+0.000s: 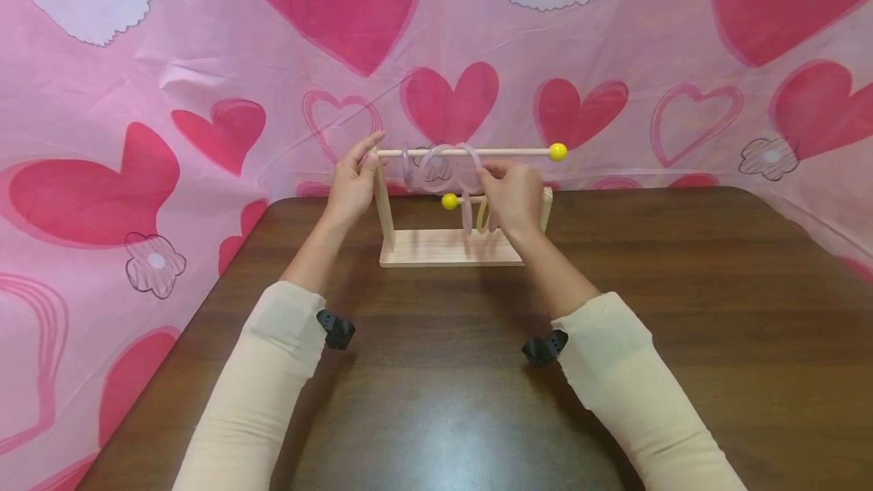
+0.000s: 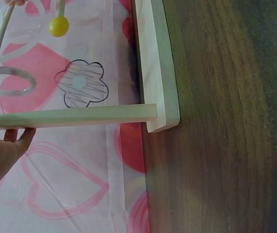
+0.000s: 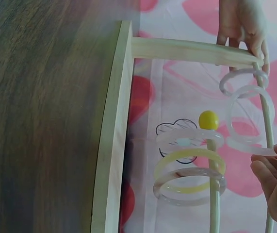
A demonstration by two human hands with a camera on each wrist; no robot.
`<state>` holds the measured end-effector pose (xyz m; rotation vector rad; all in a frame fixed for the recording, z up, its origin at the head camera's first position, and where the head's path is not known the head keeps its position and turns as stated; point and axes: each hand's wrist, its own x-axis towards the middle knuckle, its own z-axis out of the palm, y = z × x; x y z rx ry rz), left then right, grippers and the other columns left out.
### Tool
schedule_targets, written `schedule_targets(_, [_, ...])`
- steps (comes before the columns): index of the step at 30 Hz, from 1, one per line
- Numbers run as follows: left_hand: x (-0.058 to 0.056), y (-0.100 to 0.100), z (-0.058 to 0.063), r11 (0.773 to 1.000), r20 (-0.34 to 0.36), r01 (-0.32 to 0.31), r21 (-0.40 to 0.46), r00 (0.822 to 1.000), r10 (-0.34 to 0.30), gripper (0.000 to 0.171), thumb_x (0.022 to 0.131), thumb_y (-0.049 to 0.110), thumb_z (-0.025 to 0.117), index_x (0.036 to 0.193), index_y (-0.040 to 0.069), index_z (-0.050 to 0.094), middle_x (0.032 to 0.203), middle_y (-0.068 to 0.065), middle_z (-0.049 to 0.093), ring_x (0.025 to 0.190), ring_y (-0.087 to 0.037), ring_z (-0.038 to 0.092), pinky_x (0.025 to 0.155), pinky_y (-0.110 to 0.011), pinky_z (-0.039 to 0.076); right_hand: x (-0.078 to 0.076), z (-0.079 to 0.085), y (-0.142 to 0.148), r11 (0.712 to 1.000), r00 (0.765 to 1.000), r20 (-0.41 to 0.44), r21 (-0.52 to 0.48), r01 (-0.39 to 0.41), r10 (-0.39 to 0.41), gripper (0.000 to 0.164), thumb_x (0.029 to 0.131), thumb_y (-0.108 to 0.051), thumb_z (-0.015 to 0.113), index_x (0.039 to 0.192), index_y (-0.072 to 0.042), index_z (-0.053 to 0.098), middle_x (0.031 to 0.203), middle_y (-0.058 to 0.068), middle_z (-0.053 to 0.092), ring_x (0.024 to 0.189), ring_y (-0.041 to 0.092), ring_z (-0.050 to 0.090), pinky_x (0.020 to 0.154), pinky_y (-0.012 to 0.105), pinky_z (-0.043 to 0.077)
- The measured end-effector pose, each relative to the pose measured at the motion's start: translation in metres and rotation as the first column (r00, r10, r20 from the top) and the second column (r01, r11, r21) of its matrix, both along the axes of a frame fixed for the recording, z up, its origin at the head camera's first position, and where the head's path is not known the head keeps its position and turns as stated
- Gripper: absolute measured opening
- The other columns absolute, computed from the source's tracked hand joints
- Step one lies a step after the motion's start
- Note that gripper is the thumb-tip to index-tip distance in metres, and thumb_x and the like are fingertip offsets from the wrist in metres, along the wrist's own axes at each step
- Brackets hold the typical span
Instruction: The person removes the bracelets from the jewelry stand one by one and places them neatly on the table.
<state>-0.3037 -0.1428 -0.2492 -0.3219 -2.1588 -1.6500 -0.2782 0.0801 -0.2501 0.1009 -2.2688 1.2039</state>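
A wooden stand [image 1: 443,248] carries two rods at different heights. My left hand [image 1: 352,186] grips the top of its left post, where the upper rod [image 1: 518,152] begins. Between thumb and fingertips, my right hand [image 1: 516,195] pinches a translucent pale pink bangle [image 3: 250,147] at the upper rod. Left of it, a clear bangle [image 3: 231,112] and a greyish bangle [image 2: 32,85] hang on that rod. The lower rod [image 3: 214,208] bears a pale bangle [image 3: 189,132], a yellow bangle [image 3: 189,154] and a brown-streaked bangle [image 3: 170,199]; my right hand partly hides these in the head view.
A yellow ball [image 1: 558,151] caps the upper rod's right end, and another yellow ball [image 1: 449,201] caps the lower rod's left end. The stand is near the back edge of a dark wooden table [image 1: 436,339]. Behind hangs a pink heart-patterned cloth [image 1: 273,36].
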Motion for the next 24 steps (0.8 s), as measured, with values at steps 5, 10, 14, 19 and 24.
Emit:
schedule_targets(5, [0.0, 0.0, 0.0, 1.0, 0.012, 0.001, 0.003, 1.0, -0.001, 0.036, 0.099, 0.009, 0.041, 0.133, 0.014, 0.051, 0.115, -0.023, 0.059, 0.108, -0.026, 0.057, 0.092, -0.036, 0.043, -0.001, 0.0, 0.003, 1.0, 1.0, -0.027, -0.024, 0.005, -0.006, 0.019, 0.085, -0.018, 0.066, 0.097, -0.005, 0.073, 0.09, 0.009, 0.07, 0.058, 0.016, 0.061, 0.051, 0.02, 0.047])
schedule_targets(10, [0.0, 0.0, 0.0, 1.0, 0.01, 0.011, 0.012, 1.0, -0.011, 0.036, 0.098, 0.009, 0.041, 0.134, 0.012, 0.05, 0.118, -0.021, 0.059, 0.109, -0.027, 0.057, 0.093, -0.036, 0.043, -0.002, 0.003, 0.006, 0.998, 0.999, -0.031, -0.058, 0.017, -0.018, 0.019, 0.085, -0.018, 0.066, 0.097, -0.005, 0.073, 0.092, 0.01, 0.07, 0.073, 0.018, 0.065, 0.067, 0.029, 0.051])
schedule_targets(14, [0.0, 0.0, 0.0, 1.0, 0.005, 0.008, 0.011, 1.0, -0.008, 0.036, 0.098, 0.009, 0.041, 0.134, 0.011, 0.05, 0.117, -0.022, 0.059, 0.108, -0.026, 0.057, 0.093, -0.036, 0.043, -0.001, 0.004, 0.009, 0.996, 1.0, -0.015, -0.086, 0.015, -0.016, 0.02, 0.085, -0.019, 0.066, 0.098, -0.005, 0.073, 0.093, 0.01, 0.07, 0.078, 0.02, 0.066, 0.071, 0.032, 0.051])
schedule_targets(19, [0.0, 0.0, 0.0, 1.0, 0.002, 0.011, 0.006, 1.0, -0.011, 0.036, 0.098, 0.009, 0.041, 0.134, 0.011, 0.049, 0.117, -0.023, 0.059, 0.108, -0.026, 0.057, 0.093, -0.037, 0.043, -0.001, 0.004, 0.012, 0.991, 0.999, -0.054, -0.133, -0.002, -0.006, 0.019, 0.084, -0.015, 0.066, 0.096, -0.001, 0.072, 0.091, 0.013, 0.069, 0.078, 0.021, 0.067, 0.068, 0.03, 0.052])
schedule_targets(24, [0.0, -0.001, 0.0, 1.0, 0.006, 0.012, 0.012, 1.0, -0.012, 0.036, 0.098, 0.01, 0.042, 0.134, 0.013, 0.05, 0.116, -0.021, 0.059, 0.108, -0.026, 0.057, 0.091, -0.036, 0.044, -0.002, 0.006, 0.017, 0.986, 0.998, -0.064, -0.166, 0.005, -0.015, 0.019, 0.084, -0.014, 0.067, 0.095, 0.001, 0.072, 0.089, 0.014, 0.07, 0.075, 0.021, 0.067, 0.061, 0.02, 0.05])
